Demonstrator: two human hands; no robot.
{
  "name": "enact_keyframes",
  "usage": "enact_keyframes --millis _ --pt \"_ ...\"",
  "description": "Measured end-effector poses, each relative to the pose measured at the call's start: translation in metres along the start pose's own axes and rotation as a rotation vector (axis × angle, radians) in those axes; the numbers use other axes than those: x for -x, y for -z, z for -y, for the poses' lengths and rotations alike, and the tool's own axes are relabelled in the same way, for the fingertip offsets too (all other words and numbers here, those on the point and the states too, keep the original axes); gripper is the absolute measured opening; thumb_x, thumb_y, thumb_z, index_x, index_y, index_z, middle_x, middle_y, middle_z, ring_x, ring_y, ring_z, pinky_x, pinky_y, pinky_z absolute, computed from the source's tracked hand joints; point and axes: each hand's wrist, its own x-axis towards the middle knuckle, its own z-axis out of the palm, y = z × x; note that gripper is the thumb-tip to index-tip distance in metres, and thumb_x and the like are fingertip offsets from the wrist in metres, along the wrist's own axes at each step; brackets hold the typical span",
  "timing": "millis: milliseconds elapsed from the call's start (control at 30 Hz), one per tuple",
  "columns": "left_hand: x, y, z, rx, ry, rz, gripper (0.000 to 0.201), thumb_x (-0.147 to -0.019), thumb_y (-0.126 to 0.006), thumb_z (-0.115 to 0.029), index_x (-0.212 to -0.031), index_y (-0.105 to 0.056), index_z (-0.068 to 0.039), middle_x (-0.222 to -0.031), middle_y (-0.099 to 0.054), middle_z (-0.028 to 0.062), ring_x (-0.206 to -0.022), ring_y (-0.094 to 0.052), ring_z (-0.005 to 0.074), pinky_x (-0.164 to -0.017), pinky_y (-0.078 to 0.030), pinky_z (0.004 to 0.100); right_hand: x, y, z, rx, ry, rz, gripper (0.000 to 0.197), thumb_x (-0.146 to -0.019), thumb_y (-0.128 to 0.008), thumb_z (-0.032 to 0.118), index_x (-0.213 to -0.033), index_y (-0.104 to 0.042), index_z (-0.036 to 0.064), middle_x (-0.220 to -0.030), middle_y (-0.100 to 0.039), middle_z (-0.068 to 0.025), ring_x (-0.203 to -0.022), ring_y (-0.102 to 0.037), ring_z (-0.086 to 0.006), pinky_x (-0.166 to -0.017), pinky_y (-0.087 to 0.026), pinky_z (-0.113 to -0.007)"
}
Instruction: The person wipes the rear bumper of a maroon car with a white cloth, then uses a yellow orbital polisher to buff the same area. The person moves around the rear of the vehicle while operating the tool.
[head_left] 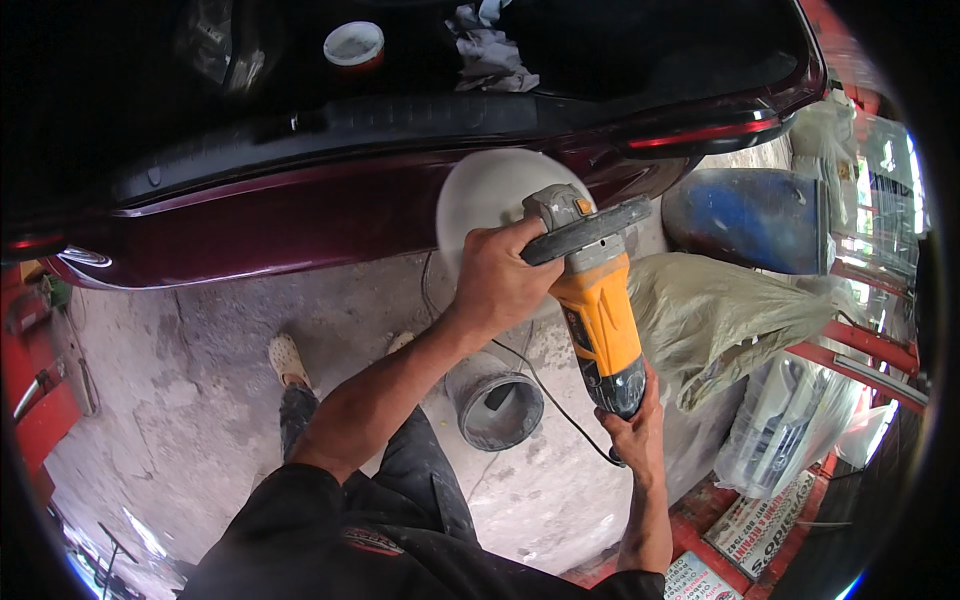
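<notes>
A yellow and black electric polisher (603,315) is held in both my hands, its round white pad (490,190) over the dark red rear bumper (270,225) of a car. My left hand (503,275) grips the black front handle near the pad. Lower down, my right hand (636,425) is wrapped around the black rear end of the tool, where the power cord (565,412) comes out. The pad looks smooth and blurred; I cannot tell how firmly it touches the paint.
Inside the open trunk sit a tub with a whitish lid (354,45) and crumpled paper (490,50). A grey bucket (499,410) stands by my legs. At right are a blue drum (745,221), a plastic sheet (720,310) and red metal bars (870,345). The cord crosses the floor.
</notes>
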Motion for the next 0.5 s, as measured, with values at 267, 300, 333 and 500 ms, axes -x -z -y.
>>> enact_keyframes --millis 267,300,333,500 --pt "-0.001 -0.004 0.002 -0.033 -0.084 -0.022 0.010 -0.079 -0.072 -0.006 -0.087 -0.068 -0.001 -0.072 -0.068 0.0159 -0.067 -0.071 0.0259 -0.061 -0.051 0.0344 0.003 -0.007 -0.013 -0.075 -0.067 0.029 0.084 -0.070 -0.067 0.000 -0.147 -0.036 0.0016 -0.119 -0.065 -0.0174 -0.109 -0.063 -0.0243 -0.098 -0.046 -0.034" --pt "-0.003 -0.006 0.002 -0.006 -0.091 -0.013 0.011 -0.079 -0.072 -0.007 -0.087 -0.068 -0.001 -0.072 -0.068 0.0163 -0.068 -0.071 0.0269 -0.061 -0.052 0.0348 0.003 -0.008 -0.014 -0.092 -0.063 -0.002 0.083 -0.070 -0.067 0.000 -0.147 -0.036 0.0014 -0.119 -0.064 -0.0172 -0.108 -0.063 -0.0238 -0.097 -0.046 -0.034" --pt "-0.005 -0.007 0.002 0.017 -0.106 -0.015 0.011 -0.079 -0.072 -0.007 -0.087 -0.068 -0.001 -0.073 -0.068 0.0168 -0.068 -0.072 0.0278 -0.061 -0.052 0.0353 0.003 -0.008 -0.014 -0.095 -0.053 -0.008 0.083 -0.071 -0.066 0.000 -0.147 -0.035 0.0012 -0.120 -0.064 -0.0169 -0.107 -0.063 -0.0234 -0.097 -0.046 -0.034" --pt "0.001 0.012 -0.005 -0.104 -0.090 -0.052 0.013 -0.077 -0.074 -0.011 -0.084 -0.068 -0.002 -0.071 -0.066 0.0181 -0.067 -0.071 0.0298 -0.061 -0.052 0.0372 0.006 -0.016 -0.002 -0.185 -0.123 0.014 0.081 -0.069 -0.068 -0.007 -0.143 -0.037 0.0008 -0.117 -0.060 -0.0104 -0.103 -0.060 -0.0187 -0.092 -0.047 -0.030"
